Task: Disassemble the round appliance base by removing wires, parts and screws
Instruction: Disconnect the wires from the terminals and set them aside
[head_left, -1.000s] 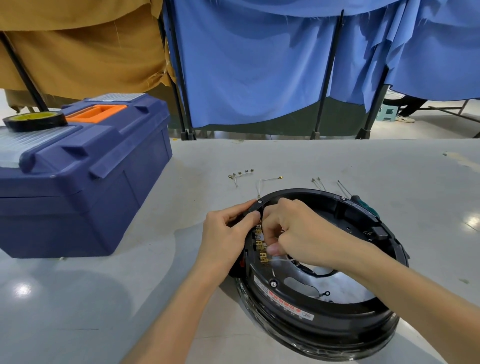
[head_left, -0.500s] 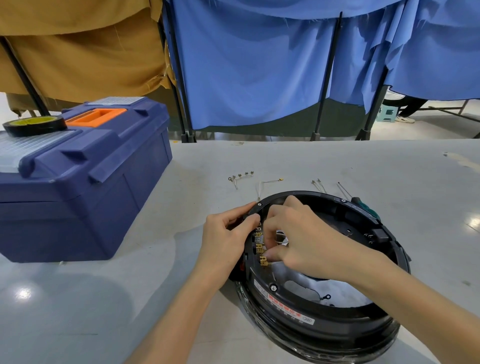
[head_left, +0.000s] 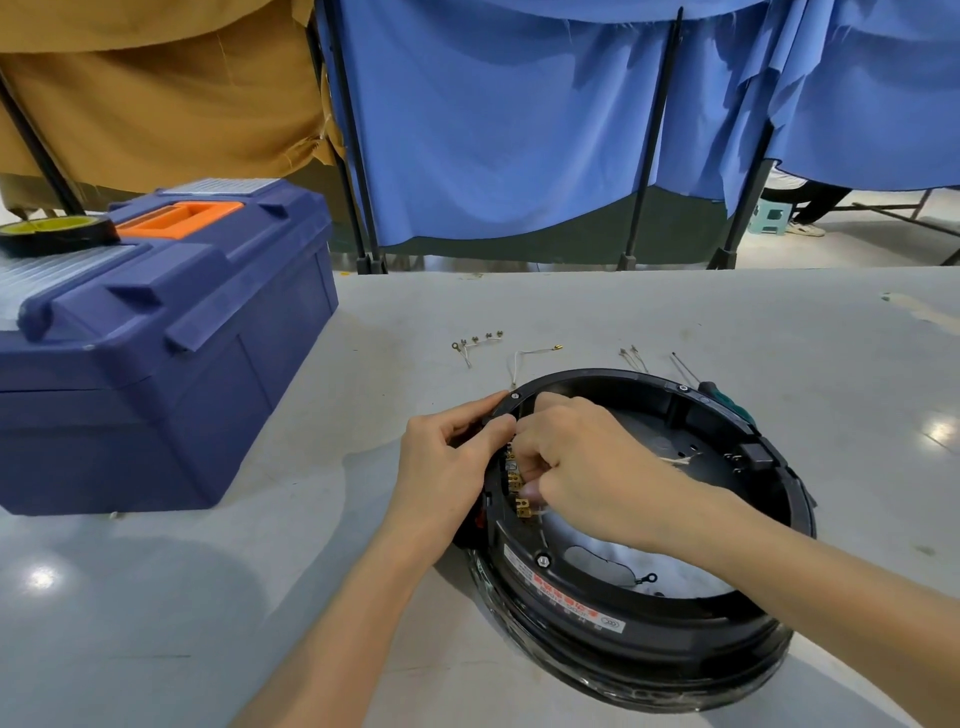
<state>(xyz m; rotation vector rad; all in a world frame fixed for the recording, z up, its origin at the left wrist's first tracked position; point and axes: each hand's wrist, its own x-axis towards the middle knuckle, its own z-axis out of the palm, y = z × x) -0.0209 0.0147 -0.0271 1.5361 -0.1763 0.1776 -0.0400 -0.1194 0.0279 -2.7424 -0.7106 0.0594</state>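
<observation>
Centre frame: left hand (head_left: 445, 470) grips the base (head_left: 623, 644) rim; right hand (head_left: 589, 467) pinches brass terminals (head_left: 522, 508) inside. Base looks stiff, weighty. Terminals seem thin, bendable, so best taken by the metal tab.

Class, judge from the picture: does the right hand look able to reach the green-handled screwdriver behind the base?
Probably yes. The screwdriver lies uncovered just beyond the far rim of the round base; the right hand, pinching at the brass terminals inside, would only need to let go and lift over.

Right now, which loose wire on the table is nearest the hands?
The middle white wire, brass-tipped; the left bundle and right pair lie farther off.
</observation>
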